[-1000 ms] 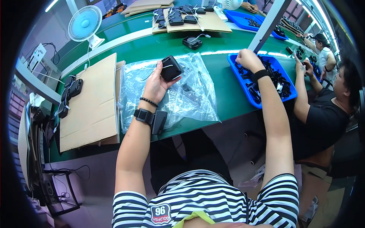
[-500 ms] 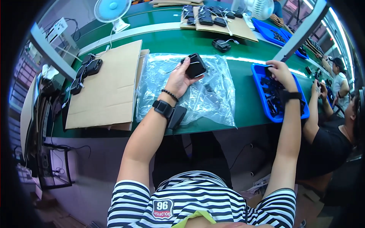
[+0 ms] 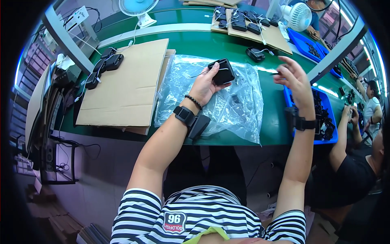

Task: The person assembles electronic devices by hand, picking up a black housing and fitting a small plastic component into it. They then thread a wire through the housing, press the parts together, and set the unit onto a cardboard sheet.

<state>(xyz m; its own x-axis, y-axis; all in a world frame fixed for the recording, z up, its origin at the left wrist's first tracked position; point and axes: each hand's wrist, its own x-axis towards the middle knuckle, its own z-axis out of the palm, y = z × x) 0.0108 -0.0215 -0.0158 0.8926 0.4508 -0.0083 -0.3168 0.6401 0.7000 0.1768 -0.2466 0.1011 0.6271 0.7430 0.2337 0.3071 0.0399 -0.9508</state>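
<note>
My left hand [image 3: 204, 86] grips a square black plastic case [image 3: 224, 72] with rounded corners, its thumb lying over the top face. From the case a thin white cable runs out to the left. Beneath them a clear plastic sheet or bag [image 3: 248, 112] lies crumpled on the green worktop. To the right, my right hand [image 3: 297, 87] is raised near a blue tray [image 3: 334, 124], with thumb and fingers pinched on a small dark part [image 3: 274, 74]. The part's exact shape is too small to make out. Many small black plastic parts [image 3: 324, 116] fill the tray.
Cardboard sheets [image 3: 122, 87] lie at left, with several black cases [image 3: 113, 63] on their far edge. One cabled case [image 3: 255, 54] sits beyond the plastic; more rest on far cardboard [image 3: 260, 35]. Two fans [image 3: 298, 17], a grey post [image 3: 339, 46] and a co-worker [image 3: 349, 171] stand around.
My right hand has lifted out of the blue tray and moved left, a small dark part now in its fingers. The left hand still holds the case. The whole view has shifted slightly.
</note>
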